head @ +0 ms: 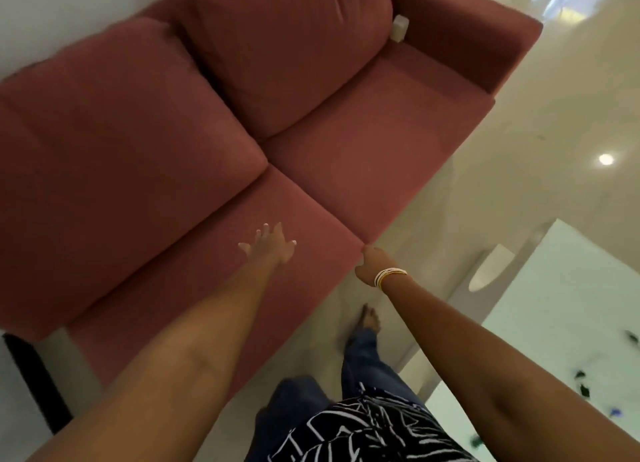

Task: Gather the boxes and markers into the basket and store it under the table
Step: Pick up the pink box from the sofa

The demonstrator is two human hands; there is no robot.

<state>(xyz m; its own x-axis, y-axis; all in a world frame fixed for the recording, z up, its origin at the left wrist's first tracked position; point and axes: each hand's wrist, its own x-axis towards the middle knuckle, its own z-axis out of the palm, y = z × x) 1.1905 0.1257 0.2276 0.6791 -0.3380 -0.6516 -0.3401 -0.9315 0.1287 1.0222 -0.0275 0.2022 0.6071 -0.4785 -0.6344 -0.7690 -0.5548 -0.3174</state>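
My left hand (272,245) is stretched out over the front seat cushion of a pink sofa (346,156), fingers spread, holding nothing. My right hand (372,264), with thin bangles on the wrist, hangs at the sofa's front edge; its fingers curl down out of sight. A small white box (400,28) is wedged between the back cushion and the right armrest, far from both hands. No basket or marker shows in this view. A white table (568,298) stands at the right.
Two big pink back cushions (114,142) lean against the wall. The glossy pale floor (519,149) runs between sofa and table. My legs in jeans and one bare foot (369,319) stand by the sofa's front. Small dark bits lie on the table's top.
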